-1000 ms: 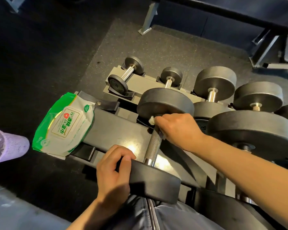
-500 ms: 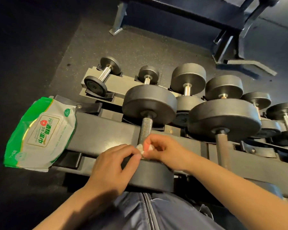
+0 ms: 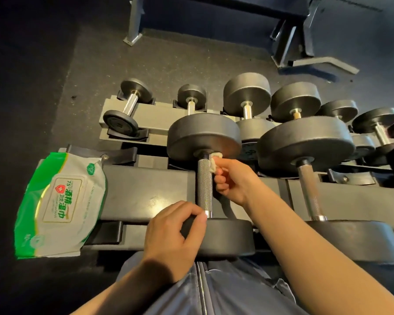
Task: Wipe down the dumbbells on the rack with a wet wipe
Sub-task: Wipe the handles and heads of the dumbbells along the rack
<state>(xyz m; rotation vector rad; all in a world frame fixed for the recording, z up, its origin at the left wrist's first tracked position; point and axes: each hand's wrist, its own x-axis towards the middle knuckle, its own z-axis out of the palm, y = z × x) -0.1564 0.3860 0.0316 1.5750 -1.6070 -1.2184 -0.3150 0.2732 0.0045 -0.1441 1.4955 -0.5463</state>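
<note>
We are standing over the rack [image 3: 146, 192], a dark 2-tier frame running left to right, with its near rail just in front of our body. On the near tier we are seeing 2 large dumbbells: the one we are working on [image 3: 204, 142] and a bigger neighbour [image 3: 305, 144] to its right. On the far tier, smaller dumbbells [image 3: 247, 93] are sitting in a row, at least 6 of them in view, more running off to the right. The pack [image 3: 62, 202] of wipes is lying on the rack's left end, near side.

Our left hand [image 3: 175, 237] is gripping the rim of the near head [image 3: 228, 237], fingers curled over its edge, steadying it. Our right hand [image 3: 231, 180] is pinching a small folded wipe [image 3: 214, 161] against the right side of the handle [image 3: 204, 185], up at the far end where it is meeting the far head.

We are judging the task to be early. Only this 1 handle is getting attention, and nothing is showing whether its heads are done. The neighbour and the whole far row are looking untouched, so most of the rack is waiting.
</note>
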